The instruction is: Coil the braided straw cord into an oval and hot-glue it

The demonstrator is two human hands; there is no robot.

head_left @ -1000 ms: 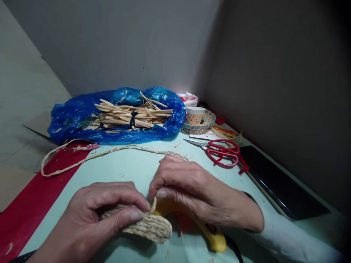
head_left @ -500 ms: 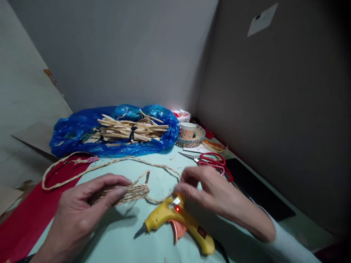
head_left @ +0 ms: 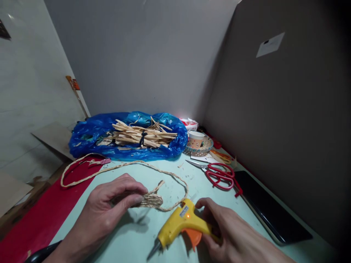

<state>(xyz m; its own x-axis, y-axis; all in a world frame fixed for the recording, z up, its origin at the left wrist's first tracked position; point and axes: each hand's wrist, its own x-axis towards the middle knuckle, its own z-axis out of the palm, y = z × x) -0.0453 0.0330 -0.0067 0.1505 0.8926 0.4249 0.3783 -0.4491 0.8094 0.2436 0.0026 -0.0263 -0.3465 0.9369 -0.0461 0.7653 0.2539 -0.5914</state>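
My left hand (head_left: pixel 106 208) pinches a flat coil of braided straw cord (head_left: pixel 153 200) between thumb and fingers; part of the coil is hidden inside the hand. A short looped piece sticks up at the coil's right end. From there the long free length of the cord (head_left: pixel 123 166) runs round over the table in a wide loop. My right hand (head_left: pixel 229 228) is closed round the handle of a yellow hot glue gun (head_left: pixel 177 224), with its trigger (head_left: pixel 193 237) orange and a small light lit. The gun's dark nozzle points down to the left.
At the back, a blue plastic bag (head_left: pixel 93 137) lies under a tied bundle of straw strips (head_left: pixel 148 135). Right of it, a paper cup (head_left: pixel 196 138) stands in a woven basket (head_left: pixel 208 144). Red-handled scissors (head_left: pixel 219 177) lie near a black tablet-like slab (head_left: pixel 271 204). Walls rise behind and right.
My right hand has moved from the cord near the gun's rear down to the handle and closed on it. My left hand still holds the coil. The view has shifted.
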